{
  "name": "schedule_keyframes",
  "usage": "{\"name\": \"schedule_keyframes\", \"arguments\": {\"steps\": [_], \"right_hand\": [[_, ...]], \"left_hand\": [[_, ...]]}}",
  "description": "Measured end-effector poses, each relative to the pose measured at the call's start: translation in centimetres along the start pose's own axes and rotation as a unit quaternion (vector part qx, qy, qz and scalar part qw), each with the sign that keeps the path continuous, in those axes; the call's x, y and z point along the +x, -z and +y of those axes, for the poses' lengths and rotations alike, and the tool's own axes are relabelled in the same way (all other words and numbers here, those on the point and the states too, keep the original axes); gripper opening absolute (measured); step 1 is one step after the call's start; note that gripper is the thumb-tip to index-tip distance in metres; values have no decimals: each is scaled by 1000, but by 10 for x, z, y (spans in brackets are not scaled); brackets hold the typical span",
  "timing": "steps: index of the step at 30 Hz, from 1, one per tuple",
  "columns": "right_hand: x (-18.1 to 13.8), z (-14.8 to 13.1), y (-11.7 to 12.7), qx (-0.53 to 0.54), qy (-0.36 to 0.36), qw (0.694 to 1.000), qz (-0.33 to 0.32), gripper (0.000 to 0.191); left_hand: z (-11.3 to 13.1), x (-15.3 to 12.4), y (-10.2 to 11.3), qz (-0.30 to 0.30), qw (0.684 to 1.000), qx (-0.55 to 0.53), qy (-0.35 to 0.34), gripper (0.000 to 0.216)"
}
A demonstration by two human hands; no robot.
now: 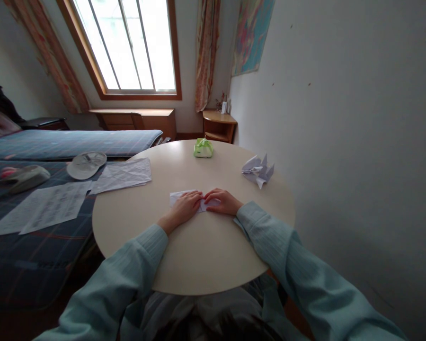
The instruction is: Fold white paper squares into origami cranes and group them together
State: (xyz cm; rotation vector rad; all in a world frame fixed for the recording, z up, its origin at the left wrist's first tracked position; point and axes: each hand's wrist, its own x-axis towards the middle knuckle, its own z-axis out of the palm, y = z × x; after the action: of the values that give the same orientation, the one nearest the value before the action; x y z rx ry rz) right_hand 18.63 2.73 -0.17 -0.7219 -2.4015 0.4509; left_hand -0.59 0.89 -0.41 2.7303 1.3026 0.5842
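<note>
A white sheet of paper (pixel 176 195), folded into a narrow strip, lies on the round cream table (pixel 184 251) in front of me. My left hand (pixel 187 204) rests over its middle, fingers together and curled down onto it; the thumb is hidden. From the other side my right hand (pixel 224 201) grips the strip's right part, with thumb and fingers bent around it. The fingertips of both hands nearly meet at a crease. Farther right on the table sit folded paper shapes (pixel 259 170) with pointed wings, like paper cranes.
A green tissue pack (pixel 203 148) stands at the table's far side. Crumpled white sheets (pixel 126 175) overlap its left edge. Printed sheets (pixel 57 207), a white cap (pixel 87 165) and another pale cap-like item (pixel 30 179) lie on the plaid bed (pixel 39 270). A white wall (pixel 341 166) runs along the right.
</note>
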Motion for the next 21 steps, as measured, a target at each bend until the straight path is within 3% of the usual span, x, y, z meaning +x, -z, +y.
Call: {"name": "schedule_keyframes", "arguments": {"steps": [8,21], "right_hand": [[0,2,-3,-15,-23,1000,4,26],[0,4,-4,-4,-94,995,17,21]], "left_hand": [[1,1,-3,-64,996,5,63,41],[-13,1,0,-55,986,41,155,43]]}}
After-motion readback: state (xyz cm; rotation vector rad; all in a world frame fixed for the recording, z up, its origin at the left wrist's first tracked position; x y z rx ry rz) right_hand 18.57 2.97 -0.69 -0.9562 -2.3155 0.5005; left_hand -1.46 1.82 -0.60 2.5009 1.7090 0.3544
